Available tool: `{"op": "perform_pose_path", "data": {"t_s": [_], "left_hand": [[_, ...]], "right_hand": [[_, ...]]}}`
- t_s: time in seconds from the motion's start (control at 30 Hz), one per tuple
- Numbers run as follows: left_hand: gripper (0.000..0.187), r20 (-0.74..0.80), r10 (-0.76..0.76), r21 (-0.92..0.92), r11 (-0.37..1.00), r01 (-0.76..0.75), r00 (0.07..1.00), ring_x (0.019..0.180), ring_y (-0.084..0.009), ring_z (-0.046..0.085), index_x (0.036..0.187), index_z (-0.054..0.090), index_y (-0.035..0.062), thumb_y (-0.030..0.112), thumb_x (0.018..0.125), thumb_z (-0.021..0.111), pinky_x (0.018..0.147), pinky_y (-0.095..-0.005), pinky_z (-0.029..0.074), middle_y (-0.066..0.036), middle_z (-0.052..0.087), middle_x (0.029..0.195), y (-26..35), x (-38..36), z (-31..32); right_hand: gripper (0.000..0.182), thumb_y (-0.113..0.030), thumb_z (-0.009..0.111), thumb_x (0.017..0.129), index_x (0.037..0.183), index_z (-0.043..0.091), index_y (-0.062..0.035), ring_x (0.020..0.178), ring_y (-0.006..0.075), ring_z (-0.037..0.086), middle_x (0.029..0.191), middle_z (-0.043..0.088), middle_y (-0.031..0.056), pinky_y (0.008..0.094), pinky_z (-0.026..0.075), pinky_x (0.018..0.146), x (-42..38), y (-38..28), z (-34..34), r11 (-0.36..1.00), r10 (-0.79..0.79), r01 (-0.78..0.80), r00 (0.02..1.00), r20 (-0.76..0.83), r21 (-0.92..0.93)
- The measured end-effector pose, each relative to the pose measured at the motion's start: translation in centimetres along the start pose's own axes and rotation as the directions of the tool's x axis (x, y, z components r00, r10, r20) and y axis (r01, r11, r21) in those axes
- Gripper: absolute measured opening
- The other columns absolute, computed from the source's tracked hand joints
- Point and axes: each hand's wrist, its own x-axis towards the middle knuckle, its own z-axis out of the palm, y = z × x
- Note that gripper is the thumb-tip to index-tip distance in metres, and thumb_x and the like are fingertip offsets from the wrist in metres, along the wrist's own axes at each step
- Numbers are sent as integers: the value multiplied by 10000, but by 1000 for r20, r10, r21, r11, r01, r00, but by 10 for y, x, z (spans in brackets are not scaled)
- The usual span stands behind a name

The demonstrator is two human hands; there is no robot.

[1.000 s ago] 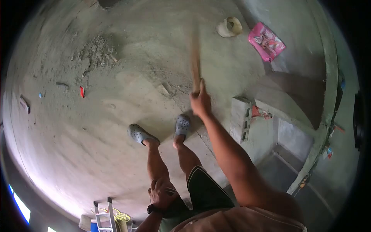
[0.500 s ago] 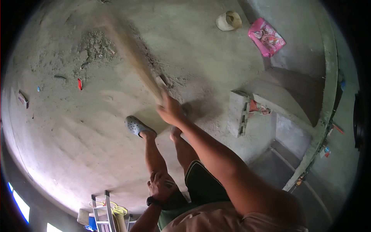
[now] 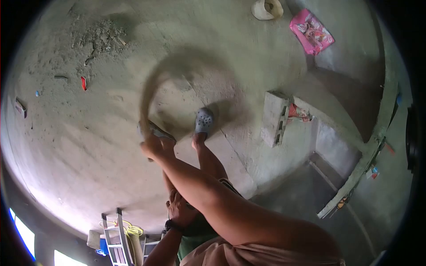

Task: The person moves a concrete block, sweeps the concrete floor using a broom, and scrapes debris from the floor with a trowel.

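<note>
My right hand (image 3: 153, 148) is closed around the handle end of a broom (image 3: 147, 95), low in front of my left shin. The broom is smeared by motion and arcs up and to the right over the floor, so its bristles cannot be made out. My left hand (image 3: 180, 209), with a dark band at the wrist, rests on my leg with its fingers apart. Grey perforated clogs are on my feet; the right clog (image 3: 204, 119) shows fully, while the left clog (image 3: 159, 131) is partly behind the broom and hand. A patch of loose dirt (image 3: 102, 39) lies at the upper left.
A hollow concrete block (image 3: 274, 119) stands right of my feet, beside a low concrete ledge (image 3: 330, 116). A pink bag (image 3: 311, 33) and a whitish bucket (image 3: 266, 9) are at the upper right. Small red litter (image 3: 84, 83) lies left. A ladder (image 3: 116, 241) stands lower left.
My right hand has swung left and closer to my legs, and the broom has swept from the upper left into a curve above my feet. My left hand stays on my leg.
</note>
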Motion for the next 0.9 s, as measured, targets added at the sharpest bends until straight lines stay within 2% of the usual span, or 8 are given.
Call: {"op": "perform_pose_path", "data": {"t_s": [0.07, 0.23, 0.27, 0.47, 0.53, 0.63, 0.77, 0.9], "left_hand": [[695, 16, -18, 2, 1000, 18, 1000, 1431, -338, 389, 1232, 683, 162, 475, 639, 867, 1035, -606, 392, -74, 554, 1416, 0, 0, -4], [562, 20, 71, 69, 995, -72, 997, 1416, -350, 400, 1142, 714, 191, 368, 628, 859, 1041, -617, 390, -58, 561, 1396, 0, -5, -22], [562, 20, 73, 71, 995, -75, 997, 1416, -350, 400, 1142, 714, 191, 368, 628, 859, 1041, -617, 390, -58, 561, 1396, -2, -6, -24], [545, 15, 92, 71, 993, -93, 996, 1426, -349, 394, 1128, 717, 175, 345, 628, 849, 1041, -630, 392, -55, 543, 1428, -10, 1, -34], [563, 45, 79, 105, 991, -84, 996, 1426, -357, 398, 1151, 714, 170, 358, 636, 843, 1039, -640, 390, -61, 535, 1442, -11, 1, -41], [592, 64, 107, 123, 986, -114, 992, 1413, -362, 413, 1207, 696, 164, 386, 675, 829, 1037, -648, 387, -92, 530, 1448, -19, 2, -47], [673, 40, 142, 89, 985, -145, 989, 1374, -385, 439, 1315, 620, 99, 445, 762, 786, 1038, -612, 404, -150, 530, 1444, -44, -4, -50], [675, 29, 97, 49, 994, -98, 995, 1341, -385, 461, 1301, 626, 86, 437, 755, 809, 1054, -565, 416, -138, 568, 1378, -72, -6, -69]], "right_hand": [[467, -128, 574, 860, 1307, 506, -13, 985, 430, 701, 1051, 689, 287, 585, 536, 814, 10, -43, -23, 973, 59, -77, 994, 88, 217], [520, -103, 629, 847, 1317, 449, 28, 963, 475, 688, 1008, 694, 282, 541, 549, 806, -41, -41, -116, 973, -218, 225, 969, 117, -50], [455, -108, 641, 863, 1277, 490, 3, 941, 482, 682, 980, 685, 286, 544, 540, 791, -48, 13, -100, 906, -420, 422, 901, -109, -1], [385, -205, 674, 940, 1216, 534, 25, 810, 202, 697, 940, 682, 89, 374, 553, 643, -174, 118, -150, 988, 61, -9, 940, -337, 151], [358, -166, 647, 939, 1232, 538, 9, 873, 162, 697, 950, 673, 54, 352, 554, 616, -164, 119, -132, 633, 606, -458, 795, -30, 624], [157, -37, 517, 970, 1069, 613, -114, 800, 172, 676, 885, 620, 13, 350, 500, 535, -75, 94, -18, 209, 557, -278, 822, 119, 937], [318, -129, 613, 892, 1094, 453, 58, 714, 391, 712, 851, 670, 289, 488, 548, 543, -53, -76, 18, 649, 70, -183, 981, 181, 738], [449, -121, 587, 890, 1269, 406, 38, 712, 436, 710, 862, 674, 313, 516, 583, 634, -106, -124, -60, 920, -158, 33, 942, 295, 389]]}}
